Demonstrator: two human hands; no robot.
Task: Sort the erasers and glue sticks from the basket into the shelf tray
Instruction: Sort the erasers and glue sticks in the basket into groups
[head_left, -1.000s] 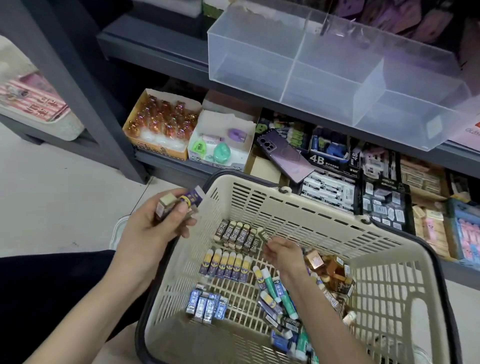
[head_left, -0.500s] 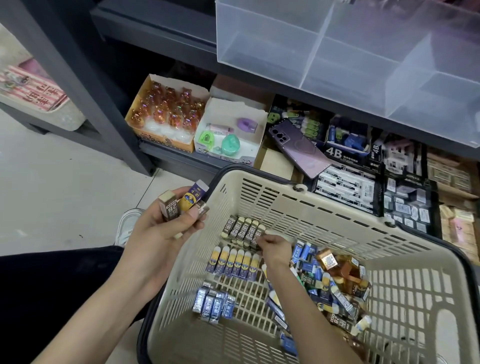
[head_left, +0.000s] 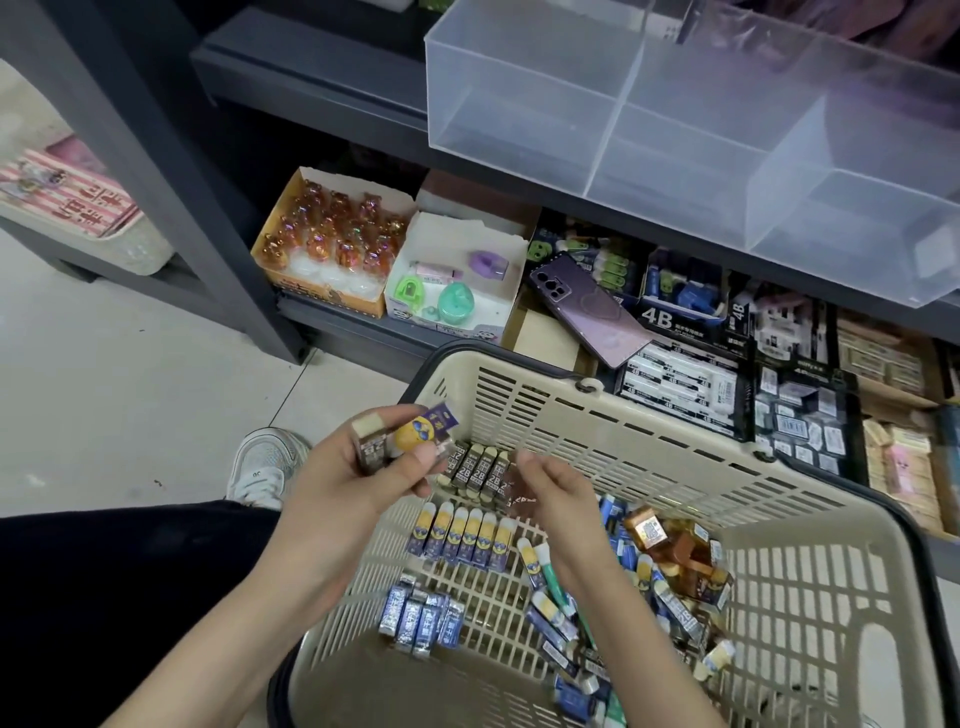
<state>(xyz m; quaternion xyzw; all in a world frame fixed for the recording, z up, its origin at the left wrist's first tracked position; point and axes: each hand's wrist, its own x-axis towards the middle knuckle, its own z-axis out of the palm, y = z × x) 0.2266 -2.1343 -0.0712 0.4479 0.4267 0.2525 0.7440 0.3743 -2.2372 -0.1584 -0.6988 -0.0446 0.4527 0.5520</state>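
Left hand (head_left: 353, 467) clenches two erasers (head_left: 415, 434) at 10 o'clock of basket (head_left: 649, 431). Right hand (head_left: 556, 493) curled over 2B eraser row (head_left: 478, 467), grasp unclear. Clear tray (head_left: 524, 104) at 12 o'clock on shelf.

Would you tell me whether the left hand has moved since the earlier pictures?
Yes: the left hand shifted right, closer to the 2B eraser row.
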